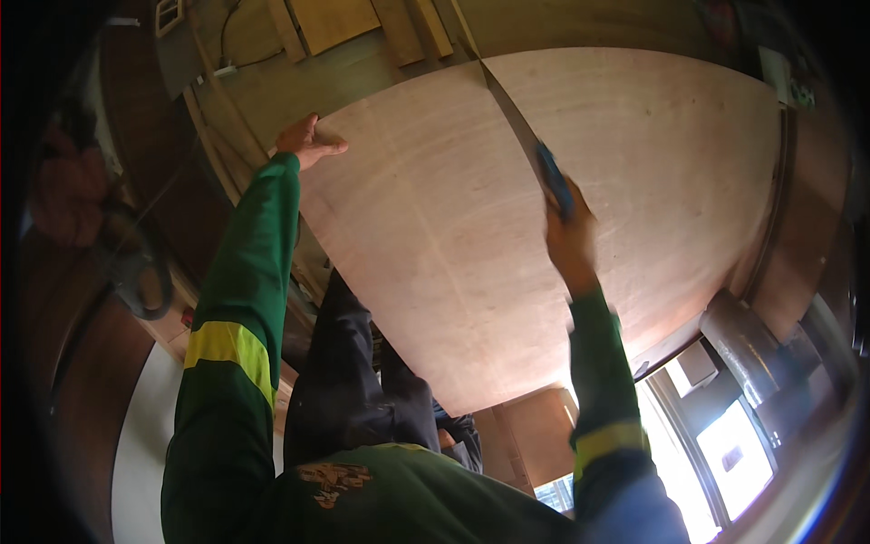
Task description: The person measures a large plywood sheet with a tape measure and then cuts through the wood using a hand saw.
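A large sheet of pale plywood (435,245) stretches out in front of me. At its far left corner my left hand (311,145) grips the edge, thumb lying on the top face and the other fingers partly hidden. My right hand (573,238), a little blurred, is closed around the blue handle of a handsaw (515,118). The saw's long blade slants away to the upper left and meets the sheet's far edge. Its narrow end reaches past that edge. Whether the teeth sit inside a cut is too small to tell.
Wooden boards (340,23) and strips lie beyond the far edge. A dark cable (237,65) runs at the upper left. Something wrapped in shiny film (745,349) stands at the right, by a bright window (736,458). My legs (335,381) are below the sheet's near left edge.
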Available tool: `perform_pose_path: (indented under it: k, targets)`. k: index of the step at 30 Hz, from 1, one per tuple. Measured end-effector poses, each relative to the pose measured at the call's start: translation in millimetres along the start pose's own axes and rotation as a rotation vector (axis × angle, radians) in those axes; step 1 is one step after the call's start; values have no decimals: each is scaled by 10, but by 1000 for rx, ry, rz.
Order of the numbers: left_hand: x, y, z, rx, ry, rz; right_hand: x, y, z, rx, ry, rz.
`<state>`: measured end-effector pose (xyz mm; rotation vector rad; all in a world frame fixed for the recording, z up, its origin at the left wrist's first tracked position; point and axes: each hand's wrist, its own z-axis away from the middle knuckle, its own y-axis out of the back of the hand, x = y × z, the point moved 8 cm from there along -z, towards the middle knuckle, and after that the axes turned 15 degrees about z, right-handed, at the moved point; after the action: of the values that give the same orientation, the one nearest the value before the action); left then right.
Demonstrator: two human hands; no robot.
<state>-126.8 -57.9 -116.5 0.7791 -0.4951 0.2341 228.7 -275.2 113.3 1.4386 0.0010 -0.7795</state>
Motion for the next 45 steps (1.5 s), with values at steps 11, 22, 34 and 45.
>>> perform_pose_path:
  k: [11,22,34,45]
  targets:
    - [-130,-53,0,3,-16,84,-293,425,154,-110,-99,15]
    - [179,-96,-110,-136,36,90,108,-646,-828,55,-33,-9]
    - [54,23,44,-97,66,-18,28,222,203,-47,-60,22]
    - [-54,-123,-37,-102,60,-9,-176,-246,-811,21,-54,-83]
